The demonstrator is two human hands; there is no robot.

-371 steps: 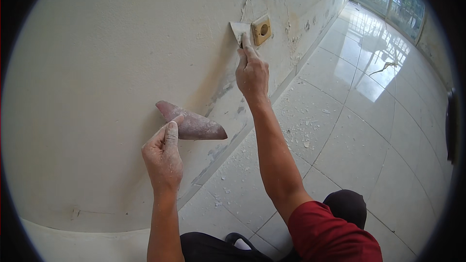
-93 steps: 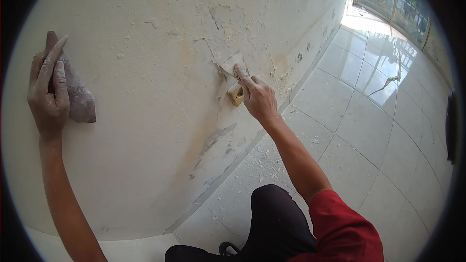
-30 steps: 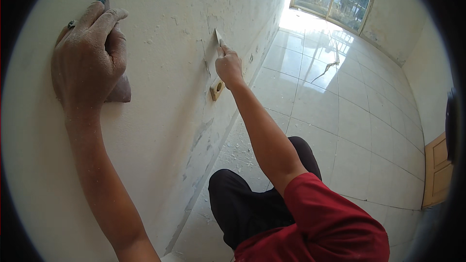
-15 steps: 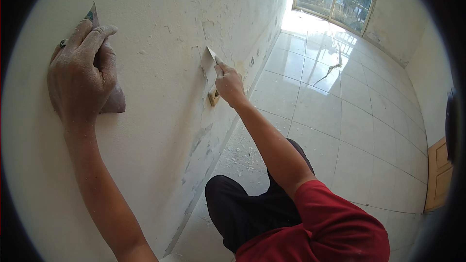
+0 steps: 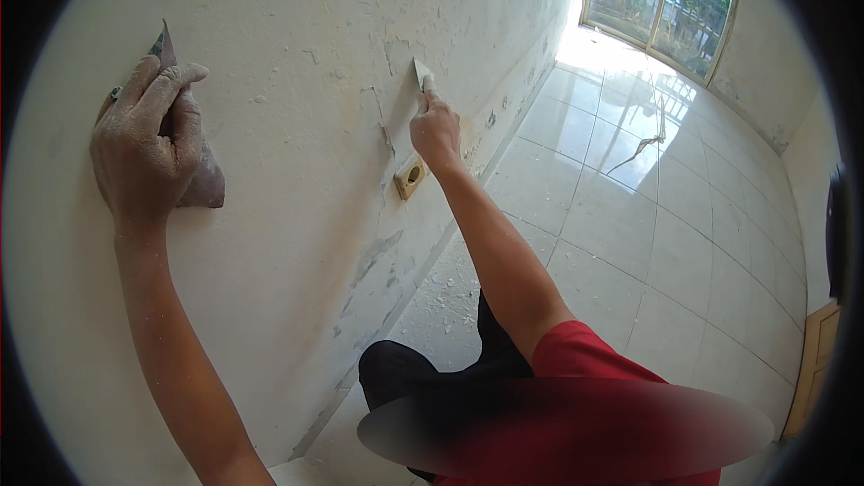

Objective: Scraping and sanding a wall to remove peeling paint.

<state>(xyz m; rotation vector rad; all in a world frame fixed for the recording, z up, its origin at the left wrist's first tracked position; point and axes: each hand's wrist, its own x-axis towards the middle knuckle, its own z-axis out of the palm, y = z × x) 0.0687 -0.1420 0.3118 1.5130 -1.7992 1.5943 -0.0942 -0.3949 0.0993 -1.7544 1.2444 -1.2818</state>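
Observation:
My left hand (image 5: 148,148), coated in white dust and wearing a ring, is closed on a folded piece of sandpaper (image 5: 205,182) and presses it against the wall at the left. One pointed corner of the brownish sheet sticks up above the fingers. Farther along the wall, my right hand (image 5: 436,132) grips a scraper (image 5: 421,76), its pale blade against peeling paint. The handle is mostly hidden in the fist. Just below that hand is a yellowed wall socket (image 5: 410,180). Cracks and flaking patches mark the white wall (image 5: 270,243) around the blade.
Paint chips (image 5: 445,292) lie on the tiled floor (image 5: 598,207) along the wall's foot. A thin strip or cord (image 5: 643,146) lies farther out. Glazed doors (image 5: 661,0) stand at the far end, and a wooden panel (image 5: 814,360) is at the right. My bent knee (image 5: 396,369) is close to the wall.
My right hand and the scraper have moved up and farther along the wall, uncovering the socket. The left hand keeps the sandpaper in nearly the same place. The view has shifted slightly.

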